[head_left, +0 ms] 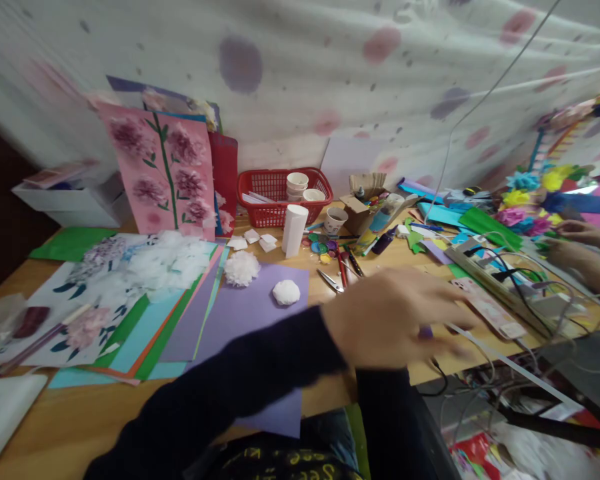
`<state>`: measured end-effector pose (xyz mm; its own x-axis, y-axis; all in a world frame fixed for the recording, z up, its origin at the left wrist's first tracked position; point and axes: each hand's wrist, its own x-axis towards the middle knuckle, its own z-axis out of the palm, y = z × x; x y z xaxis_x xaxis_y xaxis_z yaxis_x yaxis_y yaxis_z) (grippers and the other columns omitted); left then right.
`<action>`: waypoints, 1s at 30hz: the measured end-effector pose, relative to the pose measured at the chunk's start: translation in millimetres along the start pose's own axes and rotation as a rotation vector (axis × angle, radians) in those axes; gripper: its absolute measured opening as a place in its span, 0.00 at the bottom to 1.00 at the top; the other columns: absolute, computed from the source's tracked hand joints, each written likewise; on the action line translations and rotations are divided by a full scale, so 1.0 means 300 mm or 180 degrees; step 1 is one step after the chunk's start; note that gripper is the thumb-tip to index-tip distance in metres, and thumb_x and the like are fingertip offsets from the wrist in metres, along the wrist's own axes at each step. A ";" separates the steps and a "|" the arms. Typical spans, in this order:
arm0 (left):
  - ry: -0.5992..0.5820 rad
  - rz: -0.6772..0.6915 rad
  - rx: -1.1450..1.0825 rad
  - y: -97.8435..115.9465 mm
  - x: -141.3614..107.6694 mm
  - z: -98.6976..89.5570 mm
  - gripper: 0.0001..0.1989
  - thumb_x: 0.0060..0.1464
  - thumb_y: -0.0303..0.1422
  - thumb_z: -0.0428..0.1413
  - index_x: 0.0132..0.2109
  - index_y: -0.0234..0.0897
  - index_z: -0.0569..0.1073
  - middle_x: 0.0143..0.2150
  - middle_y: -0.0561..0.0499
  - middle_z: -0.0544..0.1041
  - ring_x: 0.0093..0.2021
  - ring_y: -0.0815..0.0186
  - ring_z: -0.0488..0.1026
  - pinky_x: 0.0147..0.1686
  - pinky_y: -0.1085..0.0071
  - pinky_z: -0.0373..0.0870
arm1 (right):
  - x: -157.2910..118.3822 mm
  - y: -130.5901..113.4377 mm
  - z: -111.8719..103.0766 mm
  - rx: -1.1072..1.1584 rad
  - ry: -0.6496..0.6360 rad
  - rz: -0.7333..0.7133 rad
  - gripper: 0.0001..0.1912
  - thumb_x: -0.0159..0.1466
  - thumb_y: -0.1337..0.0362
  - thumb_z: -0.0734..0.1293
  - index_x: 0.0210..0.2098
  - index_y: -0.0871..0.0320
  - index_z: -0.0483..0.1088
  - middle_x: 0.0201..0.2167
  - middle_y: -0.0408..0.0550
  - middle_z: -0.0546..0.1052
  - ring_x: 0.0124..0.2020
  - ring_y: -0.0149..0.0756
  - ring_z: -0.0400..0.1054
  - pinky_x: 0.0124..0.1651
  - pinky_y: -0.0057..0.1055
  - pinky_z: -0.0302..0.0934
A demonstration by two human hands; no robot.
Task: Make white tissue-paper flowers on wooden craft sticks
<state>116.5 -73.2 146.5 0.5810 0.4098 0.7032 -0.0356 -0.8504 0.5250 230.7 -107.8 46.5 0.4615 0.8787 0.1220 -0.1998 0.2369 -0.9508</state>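
My left hand (395, 317) reaches across to the right over the table edge, blurred, its fingers stretched out and apart. The dark sleeve of my right arm (384, 413) comes up beneath it, and the left hand hides my right hand. A small purple thing (425, 331) shows between the left fingers; whether a hand holds it I cannot tell. A thin white strip (520, 369) runs right from the fingertips. On purple paper (250, 327) lies a round white paper puff (286, 292), beside a fluffy pale flower (242, 268). Scissors (330, 281) lie behind my left hand.
A white roll (295, 231) stands before a red basket (285, 215) of paper cups. A pink flower picture (161, 175) leans at back left. Power strips with cables (500, 283) lie right. Another person's hand (583, 257) works at the far right.
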 end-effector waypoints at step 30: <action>0.1266 -0.1489 0.1494 -0.071 -0.460 -0.012 0.13 0.57 0.21 0.44 0.44 0.35 0.71 0.28 0.51 0.77 0.29 0.67 0.76 0.36 0.73 0.74 | -0.276 0.090 0.142 0.0316 -0.0395 0.0216 0.05 0.64 0.64 0.65 0.40 0.55 0.70 0.27 0.44 0.79 0.28 0.36 0.75 0.34 0.36 0.68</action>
<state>34.1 -110.4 40.0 0.1117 0.7733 0.6241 0.5417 -0.5739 0.6141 150.3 -156.4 23.0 0.3349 0.9371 0.0985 -0.3141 0.2096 -0.9260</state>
